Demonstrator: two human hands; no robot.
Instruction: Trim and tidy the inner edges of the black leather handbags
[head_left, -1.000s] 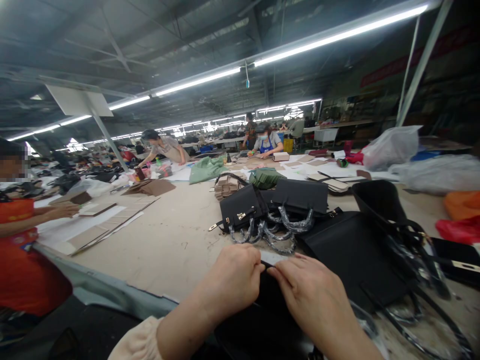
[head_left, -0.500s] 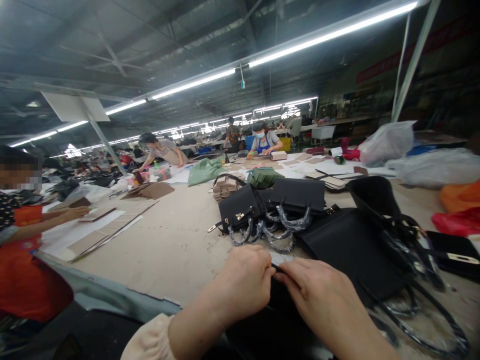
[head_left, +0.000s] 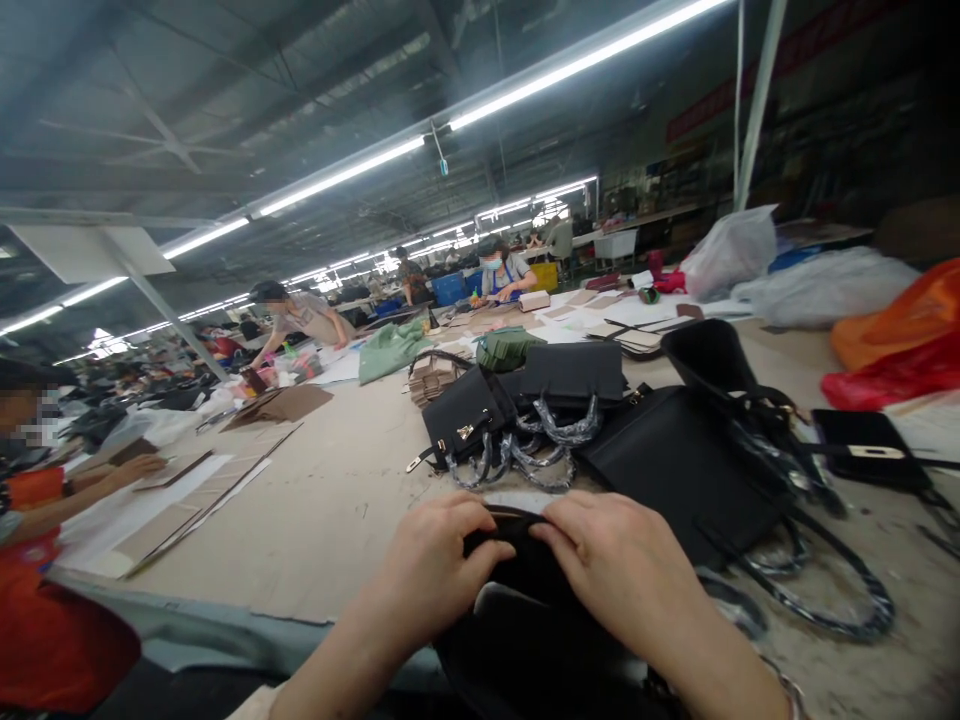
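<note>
A black handbag [head_left: 536,640] is right in front of me at the table's edge, its mouth spread so that the dark inside shows. My left hand [head_left: 442,550] pinches the left part of its upper rim between thumb and fingers. On the right part of the same rim, my right hand [head_left: 600,545] grips with the thumb tucked inside. Just beyond my hands lie several black handbags [head_left: 469,415] with plastic-wrapped handles [head_left: 566,425]. A larger black bag [head_left: 682,470] rests to the right. The lower part of the held bag is dark and partly hidden by my right forearm.
On the left, a co-worker in a red apron [head_left: 67,620] handles brown panels [head_left: 202,500]. Green cloth [head_left: 394,345] and stacked beige pieces [head_left: 435,378] lie farther back. Plastic bags [head_left: 825,285] and orange and red sacks [head_left: 900,330] sit at the right. Other people work beyond.
My hands have moved apart along the bag's rim, and its mouth has opened between them. The whole view has shifted to the right.
</note>
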